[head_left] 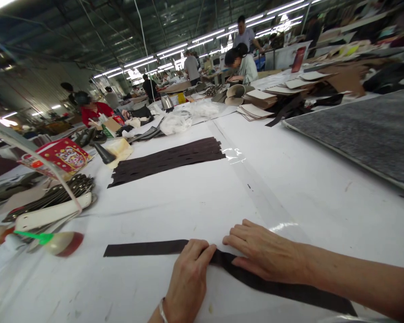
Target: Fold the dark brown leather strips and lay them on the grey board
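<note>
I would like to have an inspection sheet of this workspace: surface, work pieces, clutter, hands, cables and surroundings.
Surface: white table, with small stains and dark marks.
Work pieces: one long dark strip lies at the hands; a dark layered piece lies farther back.
Clutter: a green-tipped bottle, a red bag and a kettle; a grey board at right.
Hands: left hand has fingers and thumb on the strip; right hand is over it, thumb and fingers apart.
Cables: one white cord hangs overhead.
Surroundings: several people behind, under bright lamps.
</note>
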### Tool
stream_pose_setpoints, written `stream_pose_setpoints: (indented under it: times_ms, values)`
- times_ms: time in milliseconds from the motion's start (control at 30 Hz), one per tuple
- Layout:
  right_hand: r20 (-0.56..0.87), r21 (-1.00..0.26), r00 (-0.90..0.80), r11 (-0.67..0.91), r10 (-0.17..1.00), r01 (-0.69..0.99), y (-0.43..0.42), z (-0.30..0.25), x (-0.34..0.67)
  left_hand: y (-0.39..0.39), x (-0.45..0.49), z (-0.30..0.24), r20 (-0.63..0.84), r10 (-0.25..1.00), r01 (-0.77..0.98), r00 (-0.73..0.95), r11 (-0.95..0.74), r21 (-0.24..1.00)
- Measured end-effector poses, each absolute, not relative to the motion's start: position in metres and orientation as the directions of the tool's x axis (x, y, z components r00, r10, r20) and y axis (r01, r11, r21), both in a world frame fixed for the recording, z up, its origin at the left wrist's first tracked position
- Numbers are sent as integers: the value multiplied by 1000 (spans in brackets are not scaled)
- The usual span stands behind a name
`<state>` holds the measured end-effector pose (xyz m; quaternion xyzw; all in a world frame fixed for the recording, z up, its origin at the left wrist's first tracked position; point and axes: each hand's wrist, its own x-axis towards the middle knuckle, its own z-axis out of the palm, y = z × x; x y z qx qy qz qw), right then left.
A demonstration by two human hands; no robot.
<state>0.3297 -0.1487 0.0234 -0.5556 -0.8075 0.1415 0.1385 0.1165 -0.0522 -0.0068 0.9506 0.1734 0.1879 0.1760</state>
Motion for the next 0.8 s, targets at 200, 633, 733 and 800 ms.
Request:
stream_pose_setpoints:
  times_ms: [200, 633, 733, 800]
  values:
    - [-13, -457, -220, 190, 975, 869, -154, 30, 322, -55, 115, 0, 309, 372, 235, 875, -885, 403]
    - [123, -236, -398, 416, 909, 878, -157, 8, 337, -53, 117, -4, 242, 252, 184, 937, -945, 272]
    - [152, -165, -454, 475, 878, 864, -162, 7, 338, -53, 117, -3, 224, 243, 182, 944, -948, 262]
    - [161, -127, -480, 501, 862, 856, -166, 7, 339, -53, 117, -1, 203, 239, 182, 949, -947, 263]
